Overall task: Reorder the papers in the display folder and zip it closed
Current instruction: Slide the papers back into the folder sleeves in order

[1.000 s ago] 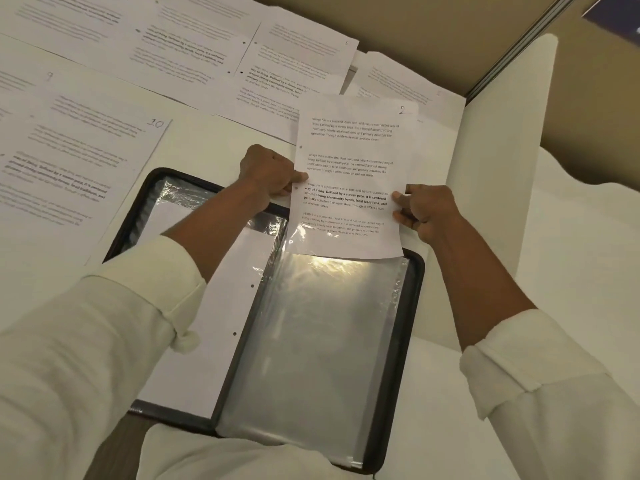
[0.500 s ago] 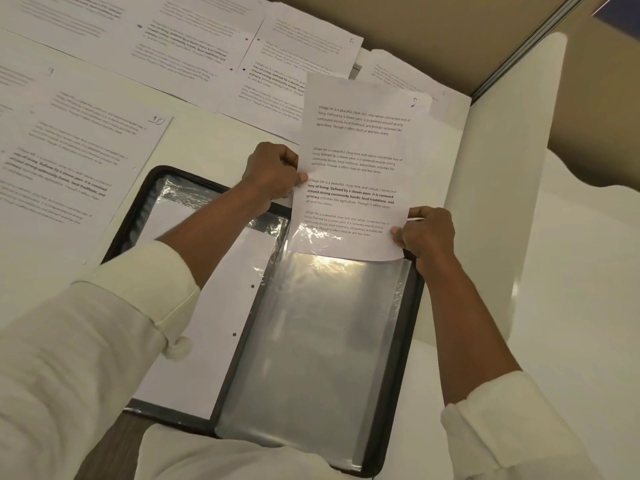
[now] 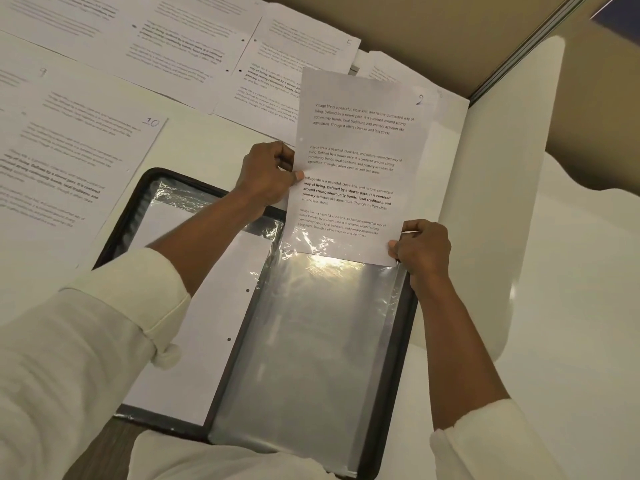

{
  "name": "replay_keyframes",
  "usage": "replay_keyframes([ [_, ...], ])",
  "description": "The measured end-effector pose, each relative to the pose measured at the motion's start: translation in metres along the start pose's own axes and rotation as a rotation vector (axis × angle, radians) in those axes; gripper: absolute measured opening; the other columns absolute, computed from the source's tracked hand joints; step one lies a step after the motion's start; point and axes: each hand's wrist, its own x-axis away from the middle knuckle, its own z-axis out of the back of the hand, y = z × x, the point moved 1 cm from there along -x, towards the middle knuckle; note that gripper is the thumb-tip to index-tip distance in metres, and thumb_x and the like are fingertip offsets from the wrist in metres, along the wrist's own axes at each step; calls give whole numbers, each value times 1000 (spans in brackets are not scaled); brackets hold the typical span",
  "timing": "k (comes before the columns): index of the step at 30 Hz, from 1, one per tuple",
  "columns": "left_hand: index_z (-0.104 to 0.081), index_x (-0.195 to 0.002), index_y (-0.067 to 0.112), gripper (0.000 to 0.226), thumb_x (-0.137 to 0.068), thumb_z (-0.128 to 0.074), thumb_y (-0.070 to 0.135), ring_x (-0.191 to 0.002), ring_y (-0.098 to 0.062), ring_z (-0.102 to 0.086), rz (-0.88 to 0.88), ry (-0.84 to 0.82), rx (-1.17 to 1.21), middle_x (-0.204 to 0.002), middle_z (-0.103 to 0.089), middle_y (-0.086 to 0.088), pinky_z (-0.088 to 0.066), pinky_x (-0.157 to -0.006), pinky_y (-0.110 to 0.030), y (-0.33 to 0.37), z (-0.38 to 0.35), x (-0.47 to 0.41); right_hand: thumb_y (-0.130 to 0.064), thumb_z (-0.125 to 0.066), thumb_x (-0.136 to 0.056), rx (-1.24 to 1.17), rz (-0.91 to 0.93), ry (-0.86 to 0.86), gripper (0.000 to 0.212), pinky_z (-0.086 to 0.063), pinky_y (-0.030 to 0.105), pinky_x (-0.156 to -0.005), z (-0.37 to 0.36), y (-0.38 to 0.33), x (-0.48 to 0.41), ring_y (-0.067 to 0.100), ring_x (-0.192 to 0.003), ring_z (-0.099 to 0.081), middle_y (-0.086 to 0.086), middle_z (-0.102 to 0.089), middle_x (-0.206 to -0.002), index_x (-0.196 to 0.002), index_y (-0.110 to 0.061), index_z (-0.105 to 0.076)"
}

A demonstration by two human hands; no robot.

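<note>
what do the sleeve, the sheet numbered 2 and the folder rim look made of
The sleeve: thin clear plastic, glossy, going by its glare and crinkles. The sheet numbered 2: matte white paper, no shine, with printed text. The folder rim: dark and dull, perhaps fabric or soft plastic; the view leaves that open.

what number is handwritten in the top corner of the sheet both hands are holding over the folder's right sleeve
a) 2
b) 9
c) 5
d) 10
a: the sheet, pinched by the left hand and the right hand, has a handwritten 2 in its top right corner.
</note>
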Motion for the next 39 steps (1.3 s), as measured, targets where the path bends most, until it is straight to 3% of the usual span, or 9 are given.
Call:
replay_keyframes([
  [9, -73, -110, 14, 25, -88, -86, 15, -77, -9, -69, -59, -28, -61, -102, -78, 2, -55, -70, -26, 3, 2, -4, -1, -78, -69, -3, 13, 3, 32, -63, 50, -84, -3, 3, 2, 28, -84, -75, -2, -76, -84, -81, -29, -68],
  [13, -73, -106, 14, 23, -88, -87, 14, -89, -14, -75, -39, -61, -77, -101, -78, 1, -61, -77, -31, 3, -2, -1, -26, -91, -79, -79, 29, 38, 28, -62, 48, -89, -3, 7, 2, 24, -91, -74, -2, -75, -95, -99, -24, -72],
  [15, -72, -101, 15, 20, -87, -87, 13, -89, -14, -75, -6, -85, -102, -97, -77, 0, -61, -74, -28, 2, -6, 2, -34, -89, -81, -148, 21, 67, 26, -62, 48, -88, -4, 6, 2, 22, -89, -75, -2, -75, -94, -96, -27, -69],
  [20, -73, -97, 14, 24, -82, -91, 10, -87, -18, -75, 100, -239, -236, -95, -78, -5, -63, -75, -32, 1, -11, 7, -24, -84, -86, -211, -6, 190, 25, -61, 49, -90, -4, 6, 1, 19, -86, -73, -3, -74, -89, -107, -20, -71],
  [23, -74, -99, 9, 29, -79, -94, 13, -78, -19, -75, 136, -305, -319, -93, -79, -7, -60, -67, -30, 6, -8, 7, -13, -83, -86, -175, 3, 177, 24, -60, 47, -92, -6, 10, 1, 18, -85, -73, -5, -74, -83, -107, -18, -71],
  [28, -72, -98, 3, 36, -80, -95, 25, -48, -11, -60, 163, -197, -229, -78, -71, -5, -51, -54, -27, 18, -8, 2, -9, -82, -86, -118, 15, 149, 24, -60, 47, -93, -10, 18, 5, 19, -88, -73, -5, -73, -86, -100, -22, -68],
  [31, -72, -100, 11, 28, -82, -93, 14, -59, -13, -60, 186, -169, -234, -89, -74, -4, -48, -55, -26, 22, -10, 0, -16, -83, -88, -176, 7, 145, 29, -59, 46, -96, -9, 15, 3, 17, -89, -72, -6, -71, -88, -111, -23, -66],
  [34, -72, -100, 8, 30, -79, -94, 9, -68, -18, -62, 220, -249, -308, -89, -74, -6, -48, -59, -28, 19, -9, 1, -26, -83, -90, -265, -2, 166, 44, -57, 43, -99, -8, 8, 0, 16, -90, -68, -8, -65, -87, -127, -19, -60],
  [39, -73, -86, 3, 27, -73, -96, 9, -67, -23, -53, 300, -381, -395, -73, -65, -12, -43, -61, -32, 13, -2, 5, -22, -83, -88, -268, -12, 175, 39, -59, 46, -96, -13, 0, -4, 20, -93, -72, 3, -73, -100, -120, -21, -61],
])
